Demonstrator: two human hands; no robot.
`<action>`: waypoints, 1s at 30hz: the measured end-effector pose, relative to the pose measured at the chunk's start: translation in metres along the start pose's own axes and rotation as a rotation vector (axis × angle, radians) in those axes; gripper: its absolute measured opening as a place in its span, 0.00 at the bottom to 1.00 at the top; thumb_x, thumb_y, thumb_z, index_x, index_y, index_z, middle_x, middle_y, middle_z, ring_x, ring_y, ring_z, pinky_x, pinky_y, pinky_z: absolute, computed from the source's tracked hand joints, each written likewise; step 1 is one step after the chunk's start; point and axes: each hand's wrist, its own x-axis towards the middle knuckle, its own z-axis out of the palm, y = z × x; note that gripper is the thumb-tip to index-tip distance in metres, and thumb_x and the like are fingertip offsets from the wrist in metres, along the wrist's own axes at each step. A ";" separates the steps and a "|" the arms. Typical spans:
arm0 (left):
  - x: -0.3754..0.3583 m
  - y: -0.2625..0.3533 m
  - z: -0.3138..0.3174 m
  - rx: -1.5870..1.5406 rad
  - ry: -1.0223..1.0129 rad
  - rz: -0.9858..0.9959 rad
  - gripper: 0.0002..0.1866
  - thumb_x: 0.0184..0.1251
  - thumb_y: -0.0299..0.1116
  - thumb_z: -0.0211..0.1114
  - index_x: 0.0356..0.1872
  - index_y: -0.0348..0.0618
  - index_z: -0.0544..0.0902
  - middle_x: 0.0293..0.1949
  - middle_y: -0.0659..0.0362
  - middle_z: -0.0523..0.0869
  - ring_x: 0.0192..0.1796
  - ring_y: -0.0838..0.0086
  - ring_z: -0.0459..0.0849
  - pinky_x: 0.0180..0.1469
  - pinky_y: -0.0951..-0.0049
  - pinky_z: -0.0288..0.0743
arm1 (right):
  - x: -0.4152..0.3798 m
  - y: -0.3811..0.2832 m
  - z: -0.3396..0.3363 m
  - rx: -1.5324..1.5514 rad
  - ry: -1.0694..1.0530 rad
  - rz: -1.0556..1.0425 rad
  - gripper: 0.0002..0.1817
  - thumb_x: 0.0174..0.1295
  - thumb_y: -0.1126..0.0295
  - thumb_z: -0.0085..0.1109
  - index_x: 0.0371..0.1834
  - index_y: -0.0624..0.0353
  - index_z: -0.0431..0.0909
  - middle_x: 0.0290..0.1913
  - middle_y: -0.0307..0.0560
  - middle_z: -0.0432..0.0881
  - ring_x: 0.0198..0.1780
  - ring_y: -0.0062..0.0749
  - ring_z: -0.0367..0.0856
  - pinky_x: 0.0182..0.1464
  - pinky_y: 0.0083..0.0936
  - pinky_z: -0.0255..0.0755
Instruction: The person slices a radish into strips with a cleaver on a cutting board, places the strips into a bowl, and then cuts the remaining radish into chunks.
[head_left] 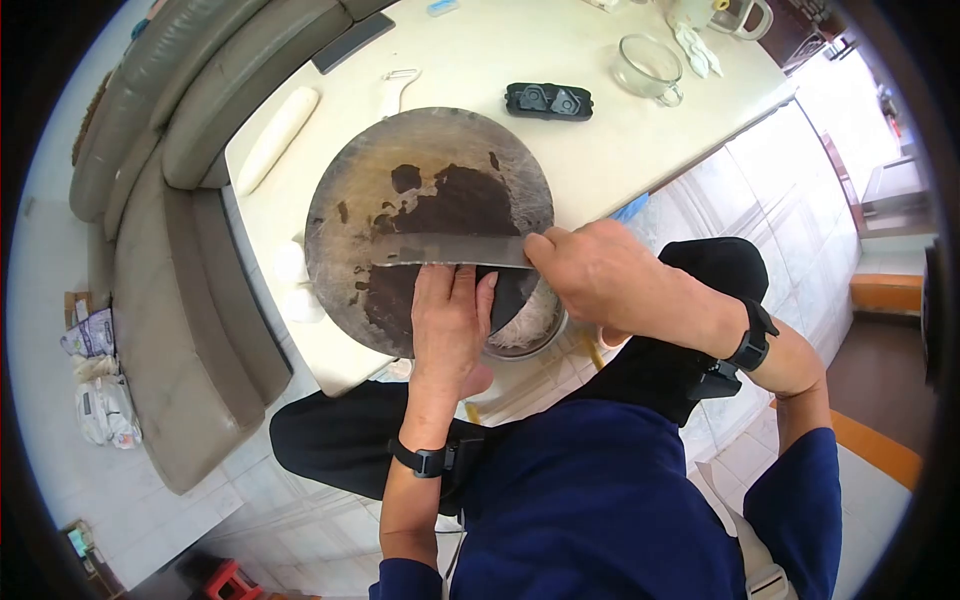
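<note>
My right hand (590, 265) is closed around the handle end of a kitchen knife (450, 249), its long grey blade lying across a round chopping board (350, 185). My left hand (447, 315) rests over the board's near part, fingers stretched and fingertips against the blade's near side, thumb apart. Dark wet patches cover the board's middle. Just below its near right edge is a metal bowl (562, 338) holding fine white shreds (528, 328); my left hand and the board hide part of it.
On the cream table (450, 50) lie a long white radish (280, 138), a white peeler (401, 88) and a black case (548, 101). A glass cup (648, 70) stands farther right. Rounded white pieces (298, 282) sit left of the board. A grey sofa (185, 290) borders the left side.
</note>
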 end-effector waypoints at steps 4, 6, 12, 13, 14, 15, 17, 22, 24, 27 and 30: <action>0.001 0.000 -0.001 -0.015 0.016 -0.005 0.13 0.59 0.25 0.67 0.45 0.32 0.83 0.47 0.46 0.81 0.49 0.50 0.79 0.52 0.60 0.74 | 0.006 -0.006 -0.001 -0.034 -0.076 -0.004 0.10 0.45 0.77 0.60 0.31 0.67 0.72 0.26 0.53 0.79 0.28 0.47 0.83 0.30 0.37 0.76; 0.000 -0.003 0.001 -0.010 0.021 0.007 0.12 0.59 0.26 0.67 0.44 0.33 0.83 0.45 0.48 0.82 0.48 0.51 0.80 0.50 0.59 0.75 | 0.007 -0.009 -0.003 -0.040 -0.101 0.004 0.11 0.45 0.77 0.61 0.32 0.67 0.72 0.26 0.53 0.79 0.29 0.47 0.83 0.30 0.36 0.76; -0.002 -0.005 0.003 0.010 0.028 0.031 0.14 0.60 0.29 0.67 0.44 0.30 0.82 0.43 0.47 0.81 0.46 0.52 0.79 0.50 0.57 0.75 | 0.009 -0.007 0.003 -0.059 -0.078 -0.016 0.11 0.45 0.78 0.61 0.32 0.68 0.72 0.26 0.54 0.79 0.29 0.47 0.83 0.30 0.36 0.76; -0.001 -0.004 0.003 0.008 0.030 0.030 0.14 0.60 0.29 0.67 0.44 0.30 0.82 0.43 0.47 0.81 0.46 0.52 0.79 0.50 0.57 0.75 | 0.010 -0.007 0.003 -0.061 -0.080 -0.016 0.11 0.45 0.78 0.61 0.32 0.68 0.72 0.26 0.54 0.79 0.29 0.47 0.83 0.30 0.36 0.76; -0.001 -0.004 0.002 0.008 0.024 0.034 0.14 0.60 0.29 0.67 0.43 0.30 0.82 0.42 0.47 0.80 0.45 0.52 0.79 0.50 0.57 0.75 | 0.010 -0.007 0.003 -0.055 -0.076 -0.018 0.11 0.45 0.78 0.61 0.31 0.68 0.72 0.26 0.54 0.79 0.29 0.47 0.83 0.30 0.36 0.76; -0.001 -0.004 0.001 0.008 0.019 0.038 0.13 0.60 0.29 0.67 0.43 0.30 0.82 0.42 0.47 0.80 0.45 0.52 0.79 0.50 0.57 0.75 | 0.011 -0.007 0.003 -0.048 -0.072 -0.021 0.11 0.45 0.79 0.61 0.31 0.68 0.72 0.26 0.54 0.79 0.29 0.47 0.83 0.30 0.35 0.76; -0.001 -0.004 0.002 0.010 0.024 0.038 0.13 0.60 0.29 0.67 0.42 0.30 0.82 0.42 0.47 0.80 0.45 0.52 0.79 0.51 0.57 0.74 | 0.013 -0.007 0.004 -0.053 -0.081 -0.018 0.11 0.45 0.79 0.61 0.31 0.68 0.72 0.26 0.54 0.79 0.29 0.47 0.83 0.29 0.35 0.76; -0.001 -0.001 -0.001 0.000 0.001 0.015 0.13 0.60 0.28 0.67 0.43 0.31 0.82 0.42 0.48 0.80 0.46 0.52 0.79 0.52 0.57 0.74 | 0.015 -0.008 0.006 -0.053 -0.089 -0.009 0.10 0.45 0.79 0.61 0.31 0.68 0.72 0.26 0.55 0.79 0.29 0.47 0.83 0.29 0.36 0.76; 0.000 -0.001 -0.001 0.004 0.016 0.017 0.12 0.60 0.27 0.67 0.44 0.35 0.83 0.44 0.49 0.81 0.47 0.51 0.79 0.49 0.59 0.75 | 0.017 -0.008 0.006 -0.064 -0.097 -0.025 0.09 0.46 0.79 0.60 0.31 0.69 0.73 0.27 0.55 0.80 0.29 0.47 0.83 0.29 0.36 0.76; -0.001 -0.001 -0.002 0.003 -0.023 0.011 0.14 0.60 0.28 0.66 0.46 0.30 0.81 0.45 0.47 0.80 0.49 0.51 0.79 0.54 0.56 0.73 | 0.026 -0.012 0.009 -0.037 -0.075 -0.028 0.08 0.47 0.78 0.60 0.30 0.70 0.74 0.27 0.56 0.80 0.30 0.46 0.83 0.29 0.35 0.76; -0.002 -0.004 -0.001 -0.008 -0.027 0.023 0.15 0.60 0.27 0.66 0.47 0.30 0.81 0.47 0.47 0.80 0.51 0.51 0.78 0.55 0.55 0.73 | 0.037 -0.011 0.018 -0.001 -0.050 -0.056 0.11 0.45 0.80 0.61 0.31 0.68 0.69 0.26 0.54 0.76 0.28 0.48 0.80 0.28 0.36 0.73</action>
